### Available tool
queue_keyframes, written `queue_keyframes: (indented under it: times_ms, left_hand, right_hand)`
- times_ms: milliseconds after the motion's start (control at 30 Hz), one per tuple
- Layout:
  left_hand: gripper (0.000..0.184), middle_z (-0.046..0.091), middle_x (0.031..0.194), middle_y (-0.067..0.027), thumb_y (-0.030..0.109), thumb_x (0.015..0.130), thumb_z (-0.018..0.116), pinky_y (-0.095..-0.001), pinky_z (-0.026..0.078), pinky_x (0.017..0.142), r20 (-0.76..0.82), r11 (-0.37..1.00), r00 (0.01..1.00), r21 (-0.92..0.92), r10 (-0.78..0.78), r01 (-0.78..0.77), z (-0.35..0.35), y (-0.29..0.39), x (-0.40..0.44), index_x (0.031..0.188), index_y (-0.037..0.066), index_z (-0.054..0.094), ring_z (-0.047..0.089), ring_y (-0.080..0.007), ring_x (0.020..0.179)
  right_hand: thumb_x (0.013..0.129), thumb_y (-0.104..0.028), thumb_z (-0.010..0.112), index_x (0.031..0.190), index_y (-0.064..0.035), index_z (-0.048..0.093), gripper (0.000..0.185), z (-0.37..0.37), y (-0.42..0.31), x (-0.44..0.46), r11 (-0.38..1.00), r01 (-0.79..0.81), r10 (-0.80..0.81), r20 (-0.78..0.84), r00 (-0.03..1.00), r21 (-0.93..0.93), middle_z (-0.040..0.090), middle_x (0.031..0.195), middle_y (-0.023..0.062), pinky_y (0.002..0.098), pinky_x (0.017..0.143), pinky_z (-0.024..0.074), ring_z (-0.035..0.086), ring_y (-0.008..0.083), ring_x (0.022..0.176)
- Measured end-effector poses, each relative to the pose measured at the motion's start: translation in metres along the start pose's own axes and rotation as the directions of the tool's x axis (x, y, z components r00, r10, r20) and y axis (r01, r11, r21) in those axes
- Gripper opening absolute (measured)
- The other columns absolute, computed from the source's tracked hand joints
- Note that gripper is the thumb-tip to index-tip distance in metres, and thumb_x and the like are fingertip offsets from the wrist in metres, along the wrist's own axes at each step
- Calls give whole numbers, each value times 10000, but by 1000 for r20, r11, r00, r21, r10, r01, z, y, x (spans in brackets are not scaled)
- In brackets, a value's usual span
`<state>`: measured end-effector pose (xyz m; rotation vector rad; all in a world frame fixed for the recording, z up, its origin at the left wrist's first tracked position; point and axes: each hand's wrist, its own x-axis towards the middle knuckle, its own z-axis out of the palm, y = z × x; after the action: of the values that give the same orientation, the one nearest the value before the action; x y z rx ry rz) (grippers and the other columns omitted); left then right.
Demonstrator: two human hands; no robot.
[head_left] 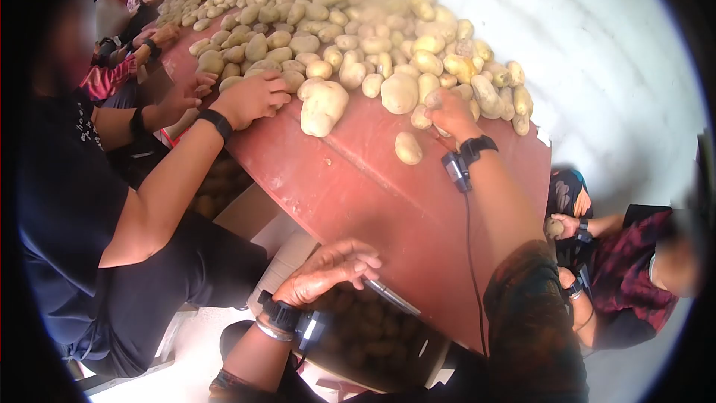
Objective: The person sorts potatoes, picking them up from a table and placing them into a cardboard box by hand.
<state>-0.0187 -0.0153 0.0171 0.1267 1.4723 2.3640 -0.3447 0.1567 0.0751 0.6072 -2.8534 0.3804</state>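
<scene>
My right hand (452,114) reaches to the front edge of the potato pile (328,22). Its fingers are curled round a small potato (421,117), and a loose potato (408,148) lies just below. Close to the near edge of the red table (350,186), my left hand (332,270) hovers with loosely bent fingers, and no potato shows in it. A slim silvery blade-like strip (393,298) runs along the table edge by its fingertips; whether the hand touches it is unclear. Both wrists wear dark straps with small devices.
At left, a co-worker in dark clothes (82,231) has a hand (257,97) at the potatoes, beside a large knobbly one (323,108). Another person (634,272) sits at right, holding a potato (553,228). Below the table edge stands a container (429,362) of potatoes. A cable (474,269) trails from my right wrist.
</scene>
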Motion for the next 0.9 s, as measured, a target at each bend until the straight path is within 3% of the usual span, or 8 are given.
queue_keyframes:
  times_ms: [133, 200, 300, 400, 567, 767, 867, 900]
  left_hand:
    - [408, 580, 1095, -145, 259, 861, 578, -316, 461, 774, 11, 1000, 1000, -11, 6, -5, -3, 0, 1, 1156, -11, 496, 584, -228, 971]
    - [407, 580, 1095, -145, 260, 860, 578, -316, 462, 774, 0, 1000, 1000, -10, -10, 10, -3, 2, 1, 1154, -11, 497, 584, -228, 971]
    - [400, 583, 1084, -124, 268, 859, 586, -305, 452, 785, -9, 999, 1000, -19, -27, 27, -2, 3, 0, 1146, 0, 509, 575, -208, 973]
    - [393, 589, 1070, -99, 277, 857, 595, -291, 442, 792, -14, 999, 999, -26, -31, 30, -3, 5, -2, 1136, 11, 522, 567, -185, 976]
    - [387, 592, 1067, -92, 278, 855, 597, -282, 438, 781, -18, 1000, 1000, -19, -9, 9, -4, 6, -2, 1129, 14, 528, 567, -177, 975]
    - [391, 583, 1094, -139, 244, 860, 563, -312, 461, 761, -7, 998, 1000, 70, -1, 1, -2, 4, -3, 1156, -4, 503, 582, -235, 984]
    - [408, 583, 1097, -141, 253, 851, 571, -309, 461, 760, -10, 996, 1000, 84, 5, -4, -3, 4, -6, 1161, -3, 502, 581, -237, 984]
    - [409, 581, 1092, -116, 249, 846, 592, -295, 448, 778, 1, 999, 1000, 51, -5, 5, -4, 5, -8, 1166, 11, 503, 570, -206, 992]
  right_hand:
    - [737, -367, 683, 1153, -115, 538, 507, 9, -19, 12, 995, -48, 58, 103, 993, -90, 500, 1168, 134, 493, 861, 417, 495, 294, 1100]
    - [736, -382, 687, 1160, -149, 541, 506, 12, -28, 10, 975, -154, 177, 144, 974, -159, 431, 1245, 99, 523, 864, 400, 441, 315, 1147]
    - [748, -420, 669, 1179, -171, 535, 515, 26, -31, 3, 937, -186, 213, 62, 975, -296, 335, 1318, 71, 511, 873, 405, 399, 348, 1164]
    - [733, -408, 672, 1206, -190, 523, 541, 29, -26, 8, 945, -198, 239, 135, 962, -260, 274, 1353, 65, 514, 885, 410, 353, 374, 1184]
    - [702, -355, 685, 1222, -201, 512, 569, 17, -4, -11, 952, -179, 224, 166, 960, -248, 277, 1350, 69, 507, 893, 423, 335, 354, 1212]
    - [703, -356, 681, 1247, -220, 489, 593, 0, 21, -39, 950, -196, 247, 205, 947, -243, 276, 1350, 70, 521, 898, 422, 312, 347, 1251]
    - [710, -354, 685, 1225, -207, 518, 561, -3, 22, -44, 923, -221, 288, 186, 939, -315, 282, 1346, 74, 519, 891, 423, 338, 347, 1229]
    - [699, -336, 693, 1153, -171, 562, 500, -5, 22, -45, 878, -235, 315, 133, 940, -418, 358, 1278, 99, 498, 867, 438, 395, 349, 1164]
